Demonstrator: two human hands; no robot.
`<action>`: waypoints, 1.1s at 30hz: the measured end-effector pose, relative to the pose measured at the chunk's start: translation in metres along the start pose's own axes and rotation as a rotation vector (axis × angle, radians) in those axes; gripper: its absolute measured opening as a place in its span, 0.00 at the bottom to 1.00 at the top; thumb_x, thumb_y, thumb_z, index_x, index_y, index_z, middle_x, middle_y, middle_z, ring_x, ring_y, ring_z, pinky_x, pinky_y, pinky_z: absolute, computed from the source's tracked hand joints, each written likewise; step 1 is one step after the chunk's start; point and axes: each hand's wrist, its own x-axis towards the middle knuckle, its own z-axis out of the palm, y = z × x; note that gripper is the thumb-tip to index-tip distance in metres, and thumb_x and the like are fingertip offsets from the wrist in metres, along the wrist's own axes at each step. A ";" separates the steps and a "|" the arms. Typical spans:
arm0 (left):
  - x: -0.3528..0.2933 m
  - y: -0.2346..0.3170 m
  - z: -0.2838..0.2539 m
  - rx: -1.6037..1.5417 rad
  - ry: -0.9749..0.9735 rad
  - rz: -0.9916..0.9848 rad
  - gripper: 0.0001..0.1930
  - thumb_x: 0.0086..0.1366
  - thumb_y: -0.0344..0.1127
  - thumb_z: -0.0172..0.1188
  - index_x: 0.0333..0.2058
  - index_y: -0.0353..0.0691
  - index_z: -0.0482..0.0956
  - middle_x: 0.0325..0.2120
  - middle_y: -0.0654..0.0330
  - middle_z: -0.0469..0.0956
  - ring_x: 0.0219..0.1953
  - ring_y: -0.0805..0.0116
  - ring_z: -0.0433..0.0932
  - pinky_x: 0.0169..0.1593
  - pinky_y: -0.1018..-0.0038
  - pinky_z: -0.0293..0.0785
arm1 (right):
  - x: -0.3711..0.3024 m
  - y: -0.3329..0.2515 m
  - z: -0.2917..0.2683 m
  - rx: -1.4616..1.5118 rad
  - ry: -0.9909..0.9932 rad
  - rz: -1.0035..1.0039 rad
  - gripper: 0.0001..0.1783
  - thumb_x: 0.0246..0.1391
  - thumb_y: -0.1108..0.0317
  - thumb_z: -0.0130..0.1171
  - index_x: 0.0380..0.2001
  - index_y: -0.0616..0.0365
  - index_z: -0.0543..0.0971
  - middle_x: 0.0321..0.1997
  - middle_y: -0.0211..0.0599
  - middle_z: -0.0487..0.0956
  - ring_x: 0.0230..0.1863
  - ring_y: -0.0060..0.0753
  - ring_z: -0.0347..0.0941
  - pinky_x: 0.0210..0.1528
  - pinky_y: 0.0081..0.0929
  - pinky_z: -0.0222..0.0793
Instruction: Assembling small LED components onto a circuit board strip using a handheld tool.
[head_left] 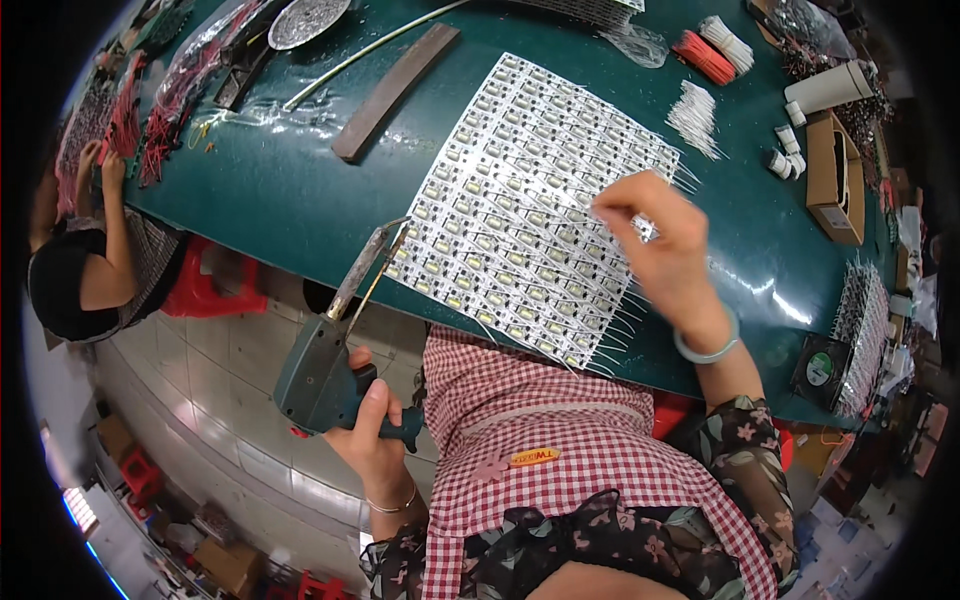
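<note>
A white panel of small circuit boards [510, 190] lies tilted on the green table in front of me, with rows of yellowish parts and thin white wires jutting past its right edge. My left hand [375, 430] is wrapped round the handle of a dark green soldering gun [315, 375]. The gun's tip and thin feed tube reach the panel's left corner. Over the panel's right side hovers my right hand [665, 235], thumb and fingertips pinched together. Whatever sits in that pinch is too small to make out.
Beyond the panel lie a brown bar [395, 95], a pile of cut white wires [693, 118] and red and white wire bundles [705, 57]. Right are a cardboard box [835, 180] and a solder reel [822, 368]. Another person [95, 250] sits far left by red wires.
</note>
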 end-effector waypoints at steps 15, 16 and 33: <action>-0.030 -0.015 -0.043 0.389 -0.140 -0.020 0.16 0.60 0.25 0.71 0.47 0.28 0.82 0.41 0.54 0.84 0.34 0.71 0.81 0.38 0.75 0.76 | -0.028 -0.016 0.104 -0.101 -0.129 -0.312 0.10 0.45 0.79 0.63 0.34 0.58 0.79 0.34 0.35 0.76 0.36 0.39 0.72 0.37 0.33 0.71; -0.030 -0.014 -0.042 0.408 -0.137 -0.036 0.15 0.59 0.28 0.74 0.44 0.27 0.84 0.39 0.54 0.86 0.38 0.69 0.84 0.43 0.73 0.79 | -0.028 -0.015 0.103 -0.108 -0.135 -0.320 0.10 0.45 0.79 0.63 0.34 0.58 0.79 0.34 0.36 0.76 0.36 0.39 0.72 0.37 0.33 0.71; -0.021 -0.027 -0.041 0.518 -0.263 0.212 0.12 0.62 0.24 0.70 0.44 0.27 0.82 0.37 0.58 0.84 0.34 0.74 0.80 0.37 0.77 0.77 | -0.027 -0.011 0.110 -0.096 -0.182 -0.306 0.11 0.46 0.81 0.60 0.36 0.59 0.80 0.36 0.38 0.74 0.38 0.41 0.72 0.39 0.34 0.72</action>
